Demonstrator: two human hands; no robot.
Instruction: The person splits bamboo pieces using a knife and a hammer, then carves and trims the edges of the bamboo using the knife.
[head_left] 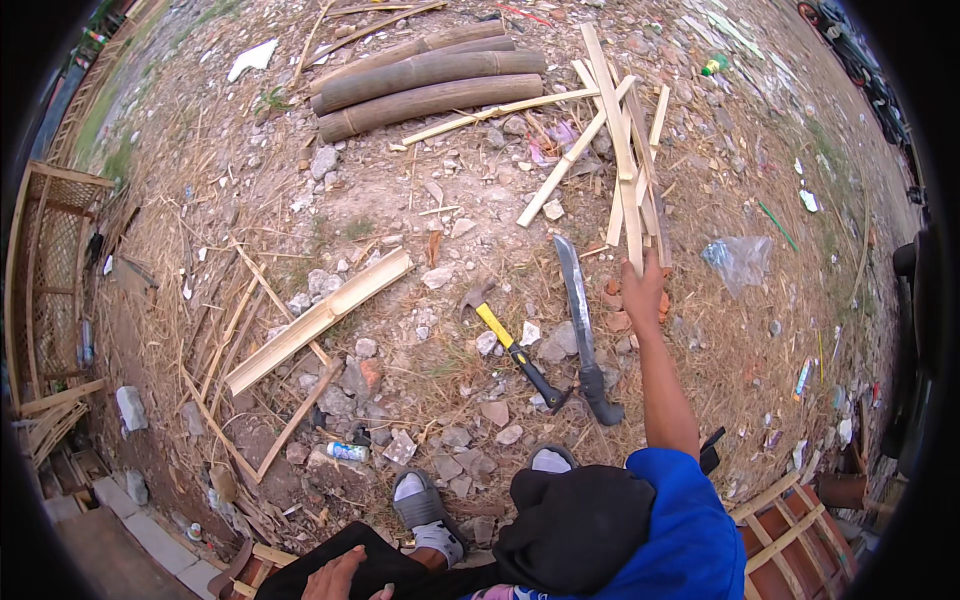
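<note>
My right hand (643, 292) reaches forward and closes around the near end of a pale bamboo strip (632, 220). That strip lies over a loose pile of similar split strips (566, 170) on the ground. My left hand (335, 577) rests on my dark-trousered leg at the lower edge, with its fingers stretched out and nothing visible in them. Left of my right forearm lies a machete (578, 310) with a black-wrapped handle, its blade pointing away from me. Beside it is a claw hammer (497, 327) with a yellow and black handle.
Several round bamboo poles (430, 100) lie at the far side. A halved bamboo piece (320, 320) is at left, near a thin wooden frame (290, 435). Rubble and dry grass cover the ground. A clear plastic bag (742, 262) lies right; a lattice crate (55, 280) stands far left.
</note>
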